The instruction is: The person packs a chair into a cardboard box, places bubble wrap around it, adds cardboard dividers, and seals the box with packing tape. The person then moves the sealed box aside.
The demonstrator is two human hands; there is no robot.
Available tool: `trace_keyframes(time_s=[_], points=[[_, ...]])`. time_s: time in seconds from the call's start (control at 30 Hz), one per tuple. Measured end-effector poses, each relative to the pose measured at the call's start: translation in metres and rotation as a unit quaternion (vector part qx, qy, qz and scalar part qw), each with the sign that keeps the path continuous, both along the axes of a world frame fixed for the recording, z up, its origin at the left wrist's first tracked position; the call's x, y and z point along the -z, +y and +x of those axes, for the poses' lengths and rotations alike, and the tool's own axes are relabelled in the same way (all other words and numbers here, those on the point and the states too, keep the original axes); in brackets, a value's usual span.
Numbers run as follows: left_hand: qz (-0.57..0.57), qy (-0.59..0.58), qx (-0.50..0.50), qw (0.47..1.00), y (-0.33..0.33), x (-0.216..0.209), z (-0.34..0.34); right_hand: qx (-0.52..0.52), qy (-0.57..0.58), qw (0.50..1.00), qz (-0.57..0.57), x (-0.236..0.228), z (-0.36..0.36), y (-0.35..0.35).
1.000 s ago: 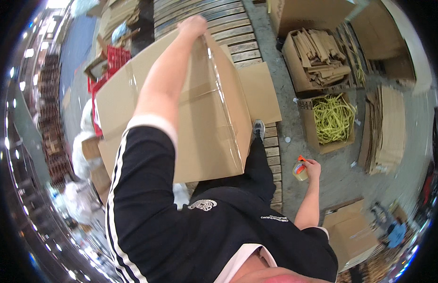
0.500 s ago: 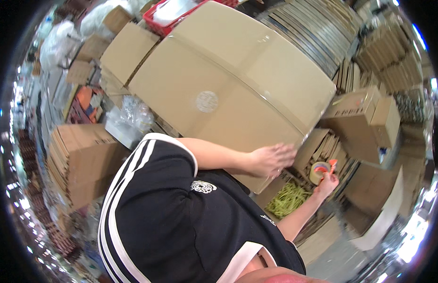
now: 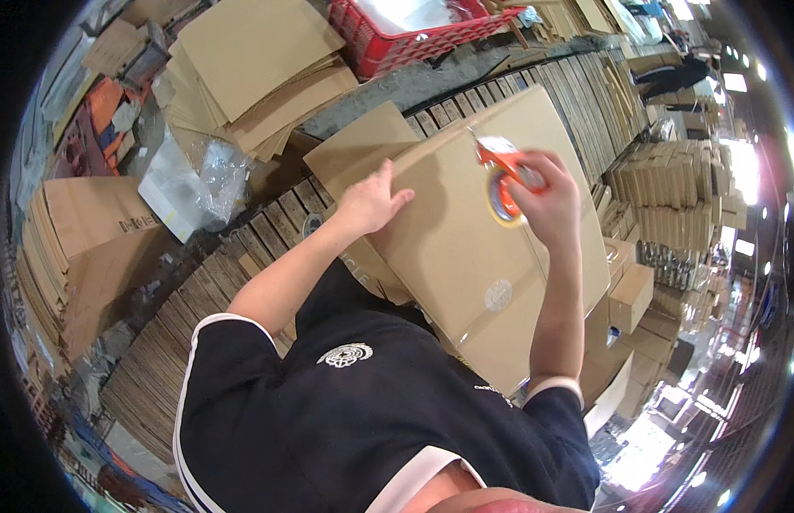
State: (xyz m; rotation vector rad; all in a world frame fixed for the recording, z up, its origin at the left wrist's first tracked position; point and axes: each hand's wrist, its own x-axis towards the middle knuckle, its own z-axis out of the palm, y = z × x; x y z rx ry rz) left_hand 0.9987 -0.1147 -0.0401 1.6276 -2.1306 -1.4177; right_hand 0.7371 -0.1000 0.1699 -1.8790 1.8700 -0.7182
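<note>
A large brown cardboard carton fills the middle of the view, with a round pale mark on its top face. My left hand is at its left side, fingers stretched out and thumb apart, holding nothing; whether it touches the cardboard I cannot tell. Over the carton top, my right hand is wrapped round an orange tape dispenser that carries a yellowish roll of tape. The dispenser's front end is close to the carton's far edge.
Wooden slats run beneath and around the carton. Flat cardboard sheets are stacked at the far left, beside a red plastic basket. Folded cartons stand at left, near clear plastic wrap. More cardboard stacks rise at right.
The right hand has brought the tape dispenser from low at the right side up over the carton. The left hand has moved to the carton's left side. The carton now appears turned, and the view has shifted.
</note>
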Motion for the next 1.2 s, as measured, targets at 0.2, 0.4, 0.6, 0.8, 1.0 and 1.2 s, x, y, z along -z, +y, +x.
trace_keyframes(time_s=[0.2,0.4,0.6,0.8,1.0,1.2], points=[[0.246,0.332,-0.113,0.903,-0.002,0.047,0.029,-0.205,0.243,0.919,0.231,0.020,0.180,-0.182],[0.225,0.221,-0.169,0.934,0.004,0.058,0.018,-0.264,0.381,0.792,0.398,0.112,0.261,-0.226],[0.205,0.216,-0.119,0.947,-0.004,0.056,0.012,-0.338,0.422,0.677,0.499,0.143,0.218,-0.205],[0.008,0.152,0.085,0.985,-0.021,0.041,0.019,-0.215,0.315,0.754,0.534,-0.019,0.162,-0.162],[-0.282,-0.020,0.384,0.879,0.009,0.000,-0.006,-0.295,0.364,0.681,0.563,0.032,0.156,-0.089],[-0.336,0.096,0.394,0.850,0.016,-0.024,-0.014,-0.285,0.429,0.662,0.545,0.009,0.079,-0.086]])
